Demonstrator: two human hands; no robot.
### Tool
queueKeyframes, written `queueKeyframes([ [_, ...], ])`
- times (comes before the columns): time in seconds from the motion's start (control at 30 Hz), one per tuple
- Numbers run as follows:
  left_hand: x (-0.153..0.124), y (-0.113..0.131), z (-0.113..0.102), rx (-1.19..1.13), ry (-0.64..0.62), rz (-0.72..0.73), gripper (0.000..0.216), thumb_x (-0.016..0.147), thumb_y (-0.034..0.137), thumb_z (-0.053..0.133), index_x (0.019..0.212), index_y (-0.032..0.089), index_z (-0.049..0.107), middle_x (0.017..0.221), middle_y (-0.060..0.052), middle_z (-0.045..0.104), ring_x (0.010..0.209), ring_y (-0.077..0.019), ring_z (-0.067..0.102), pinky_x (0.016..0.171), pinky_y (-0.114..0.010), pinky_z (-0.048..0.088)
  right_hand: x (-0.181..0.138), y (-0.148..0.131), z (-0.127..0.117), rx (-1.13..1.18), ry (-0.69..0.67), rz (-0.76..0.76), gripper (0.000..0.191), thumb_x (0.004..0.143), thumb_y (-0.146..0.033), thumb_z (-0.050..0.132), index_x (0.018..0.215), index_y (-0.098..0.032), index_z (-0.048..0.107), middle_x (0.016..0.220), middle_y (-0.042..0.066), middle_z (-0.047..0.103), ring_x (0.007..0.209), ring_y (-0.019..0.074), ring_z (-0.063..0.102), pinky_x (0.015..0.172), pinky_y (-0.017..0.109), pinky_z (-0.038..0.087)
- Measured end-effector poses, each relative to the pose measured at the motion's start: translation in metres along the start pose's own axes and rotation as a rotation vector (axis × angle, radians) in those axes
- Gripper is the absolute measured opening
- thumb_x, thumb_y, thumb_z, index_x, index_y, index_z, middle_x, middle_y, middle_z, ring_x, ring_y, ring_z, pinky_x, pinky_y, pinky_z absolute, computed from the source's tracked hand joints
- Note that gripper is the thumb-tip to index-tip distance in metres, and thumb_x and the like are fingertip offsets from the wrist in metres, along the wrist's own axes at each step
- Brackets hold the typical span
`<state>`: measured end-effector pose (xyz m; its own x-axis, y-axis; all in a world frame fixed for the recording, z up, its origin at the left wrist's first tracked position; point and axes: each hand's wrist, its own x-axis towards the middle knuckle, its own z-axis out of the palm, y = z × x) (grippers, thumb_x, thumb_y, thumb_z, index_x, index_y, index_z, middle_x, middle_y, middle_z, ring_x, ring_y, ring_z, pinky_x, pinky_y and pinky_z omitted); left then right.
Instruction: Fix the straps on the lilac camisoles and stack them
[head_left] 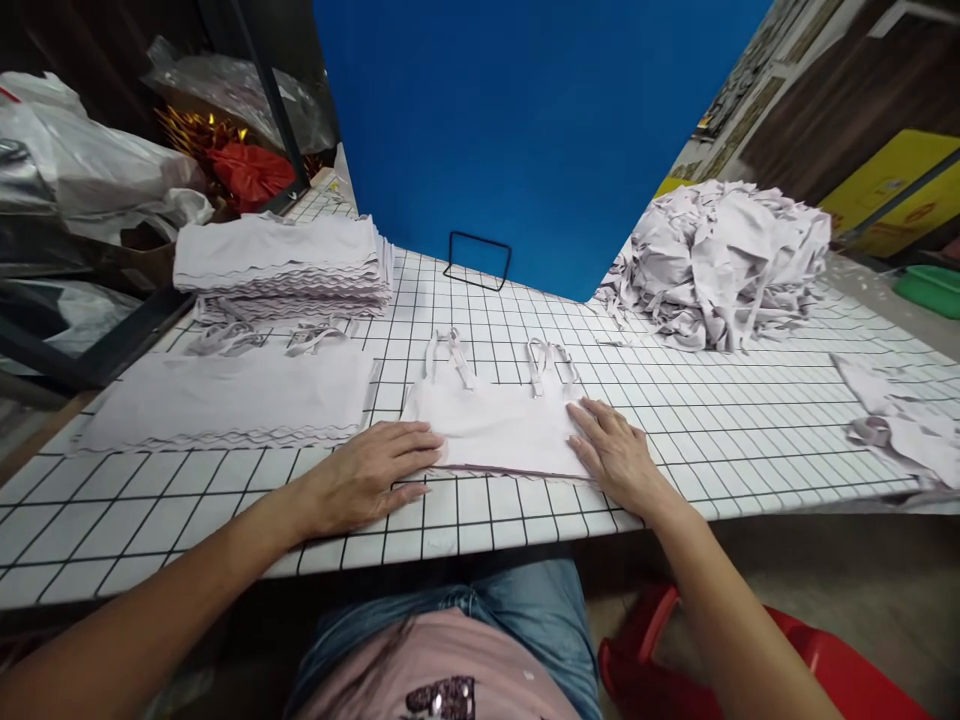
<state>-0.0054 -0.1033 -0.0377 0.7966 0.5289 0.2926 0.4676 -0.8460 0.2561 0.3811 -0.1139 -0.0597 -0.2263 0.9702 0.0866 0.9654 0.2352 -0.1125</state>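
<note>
A pale lilac strappy top lies folded flat on the grid-patterned table right in front of me, its two straps pointing away. My left hand rests flat on the top's left edge, fingers stretched out. My right hand lies flat on its right edge, fingers together and extended. Neither hand grips anything.
A flat pile of folded tops lies to the left, and a taller stack behind it. A loose heap of unfolded tops sits at the right back. Plastic bags crowd the far left. A red stool stands below.
</note>
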Motion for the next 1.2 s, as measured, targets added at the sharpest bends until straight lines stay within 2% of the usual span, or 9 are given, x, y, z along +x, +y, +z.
queueKeyframes([
  [0.13,0.011,-0.004,-0.003,0.001,0.085,-0.021,0.025,0.096,0.022,0.05,0.113,0.015,0.068,0.12,-0.012,0.068,0.115,-0.0232,0.06,0.102,-0.043,0.049,0.014,-0.01,-0.016,0.155,0.1,0.016,0.046,0.099,-0.049,0.039,0.136,-0.027,0.052,0.148,0.012,0.043,0.133,0.0322,0.041,0.099,0.054,0.042],
  [0.27,0.049,-0.011,0.01,-0.009,0.052,0.096,0.031,0.099,0.022,0.044,0.122,0.013,0.063,0.131,-0.013,0.062,0.129,-0.0244,0.051,0.107,-0.043,0.046,0.059,-0.054,-0.047,0.454,0.202,-0.002,0.032,0.096,-0.041,0.047,0.11,-0.021,0.066,0.113,0.012,0.065,0.107,0.0246,0.058,0.089,0.039,0.048],
  [0.4,0.071,-0.022,0.024,-0.018,-0.043,0.088,0.039,0.101,0.032,0.042,0.133,0.014,0.056,0.143,-0.012,0.054,0.14,-0.0246,0.039,0.116,-0.045,0.035,0.117,-0.113,-0.056,0.668,-0.08,-0.083,0.029,0.094,-0.041,0.049,0.086,-0.019,0.067,0.086,0.005,0.07,0.078,0.0168,0.062,0.068,0.028,0.047],
  [0.5,0.07,-0.024,0.025,-0.037,-0.114,0.046,0.044,0.101,0.039,0.04,0.137,0.016,0.053,0.146,-0.01,0.05,0.144,-0.0251,0.032,0.12,-0.045,0.027,0.157,-0.149,-0.041,0.584,-0.294,0.001,0.039,0.091,-0.05,0.051,0.072,-0.018,0.062,0.076,0.006,0.069,0.071,0.0174,0.062,0.062,0.028,0.044],
  [0.63,0.065,-0.019,0.021,-0.037,-0.209,0.062,0.05,0.102,0.044,0.034,0.142,0.018,0.049,0.149,-0.009,0.048,0.147,-0.0261,0.026,0.123,-0.046,0.014,0.191,-0.178,-0.018,0.362,-0.322,0.127,0.026,0.08,-0.039,0.067,0.068,-0.017,0.059,0.075,0.01,0.069,0.074,0.0223,0.064,0.061,0.03,0.043],
  [0.8,0.061,-0.017,0.02,-0.028,-0.268,0.035,0.058,0.102,0.051,0.026,0.152,0.022,0.033,0.162,-0.005,0.023,0.152,-0.0257,0.005,0.123,-0.045,0.005,0.21,-0.174,-0.018,0.417,-0.246,0.111,0.014,0.086,-0.025,0.054,0.074,-0.018,0.055,0.079,0.01,0.07,0.069,0.0195,0.065,0.055,0.028,0.043],
  [0.9,0.059,-0.017,0.022,-0.052,-0.268,0.031,0.06,0.101,0.053,0.025,0.154,0.024,0.029,0.162,-0.003,0.021,0.152,-0.024,0.004,0.123,-0.043,0.002,0.221,-0.157,-0.03,0.563,-0.148,0.147,0.012,0.091,-0.025,0.044,0.082,-0.02,0.049,0.084,0.008,0.071,0.066,0.0161,0.066,0.048,0.024,0.041],
  [1.03,0.059,-0.017,0.023,-0.085,-0.259,0.039,0.06,0.101,0.052,0.027,0.155,0.025,0.025,0.163,-0.002,0.021,0.152,-0.0231,0.004,0.123,-0.044,0.001,0.233,-0.138,-0.041,0.868,0.043,0.192,0.01,0.088,-0.017,0.048,0.08,-0.02,0.042,0.089,0.008,0.072,0.065,0.0132,0.068,0.049,0.021,0.041],
  [1.2,0.059,-0.017,0.025,-0.105,-0.261,0.039,0.06,0.101,0.05,0.033,0.156,0.028,0.022,0.163,-0.002,0.019,0.152,-0.024,0.005,0.123,-0.046,0.004,0.225,-0.135,-0.037,0.984,-0.008,0.14,0.01,0.088,-0.016,0.048,0.08,-0.019,0.042,0.104,0.007,0.07,0.061,0.0098,0.067,0.053,0.022,0.045],
])
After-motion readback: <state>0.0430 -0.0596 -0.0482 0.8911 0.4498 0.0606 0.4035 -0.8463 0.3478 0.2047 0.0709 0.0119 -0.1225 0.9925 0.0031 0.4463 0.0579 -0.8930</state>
